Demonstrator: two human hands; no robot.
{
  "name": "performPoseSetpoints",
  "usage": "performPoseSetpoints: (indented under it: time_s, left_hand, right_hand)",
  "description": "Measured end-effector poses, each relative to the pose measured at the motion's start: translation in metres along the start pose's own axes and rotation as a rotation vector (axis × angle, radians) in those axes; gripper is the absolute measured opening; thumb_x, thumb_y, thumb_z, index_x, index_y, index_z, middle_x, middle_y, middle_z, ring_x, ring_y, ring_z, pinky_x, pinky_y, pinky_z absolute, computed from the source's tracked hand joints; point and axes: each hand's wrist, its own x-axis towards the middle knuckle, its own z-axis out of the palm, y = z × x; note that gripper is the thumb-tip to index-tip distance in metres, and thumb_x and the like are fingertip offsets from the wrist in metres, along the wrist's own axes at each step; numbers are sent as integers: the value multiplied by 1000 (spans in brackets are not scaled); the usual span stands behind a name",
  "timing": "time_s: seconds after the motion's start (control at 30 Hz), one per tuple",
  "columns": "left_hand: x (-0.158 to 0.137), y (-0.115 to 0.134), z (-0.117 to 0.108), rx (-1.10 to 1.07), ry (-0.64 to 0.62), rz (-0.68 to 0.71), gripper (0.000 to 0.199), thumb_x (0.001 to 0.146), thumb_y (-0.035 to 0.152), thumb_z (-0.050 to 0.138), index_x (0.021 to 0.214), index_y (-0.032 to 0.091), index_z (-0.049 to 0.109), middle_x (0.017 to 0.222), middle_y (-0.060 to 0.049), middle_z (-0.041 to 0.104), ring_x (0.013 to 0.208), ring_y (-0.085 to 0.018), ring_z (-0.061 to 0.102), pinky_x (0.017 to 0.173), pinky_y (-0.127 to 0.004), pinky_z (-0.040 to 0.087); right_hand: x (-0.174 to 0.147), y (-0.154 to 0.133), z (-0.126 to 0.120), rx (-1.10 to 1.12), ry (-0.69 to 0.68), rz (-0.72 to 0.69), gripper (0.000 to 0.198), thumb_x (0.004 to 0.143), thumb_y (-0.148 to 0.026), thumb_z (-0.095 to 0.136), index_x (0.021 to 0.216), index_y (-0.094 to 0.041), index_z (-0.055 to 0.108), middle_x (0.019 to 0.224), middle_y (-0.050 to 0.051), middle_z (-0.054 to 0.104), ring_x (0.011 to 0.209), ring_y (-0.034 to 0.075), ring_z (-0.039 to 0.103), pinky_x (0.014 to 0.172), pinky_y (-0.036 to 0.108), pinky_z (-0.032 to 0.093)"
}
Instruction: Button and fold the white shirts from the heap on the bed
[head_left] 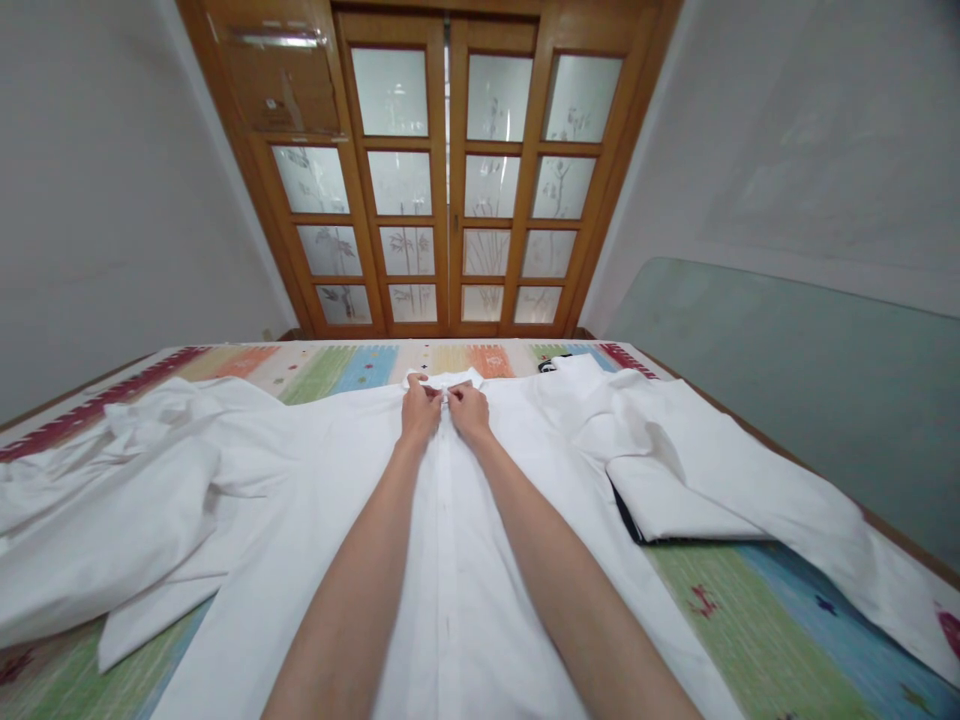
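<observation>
A white long-sleeved shirt (345, 480) lies spread out front side up, its collar at the far end and its button placket running down the middle. Both my arms reach across it to the top of the placket, just below the collar. My left hand (422, 408) pinches the shirt's fabric there, thumb and fingers together. Close beside it, my right hand (469, 410) pinches the other side of the same spot. Whether a button sits between the fingertips is too small to tell. The sleeves lie rumpled out to the left and right.
Beneath the shirt is a colourful striped cloth (750, 620). More folded white fabric with a dark edge (667, 500) lies at the right. A pale green panel (787, 370) leans along the right wall. Wooden doors with glass panes (450, 220) stand beyond the far edge.
</observation>
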Motion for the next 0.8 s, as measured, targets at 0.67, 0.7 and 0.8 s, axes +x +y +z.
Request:
performPoseSetpoints:
  time_s: [0.67,0.7,0.8]
  left_hand:
    - [5,-1,4,13,98,-27,36,76,15,62,94,26,32,76,3,58,78,-21,64,75,-31,47]
    - [5,-1,4,0,101,-25,36,76,15,62,94,26,32,77,3,58,78,-21,64,75,-31,47]
    - [5,-3,4,-14,89,-34,36,75,14,62,94,26,33,77,2,58,80,-21,64,76,-31,48]
  right_hand:
    - [2,2,-1,18,-26,4,21,91,-24,54,92,-23,75,100,4,75,93,18,67,81,25,47]
    - [3,2,0,28,-29,4,21,91,-25,54,93,-23,75,100,4,75,94,18,66,82,26,47]
    - [3,3,0,59,-37,9,22,90,-25,54,93,-23,75,99,4,76,93,17,67,82,26,47]
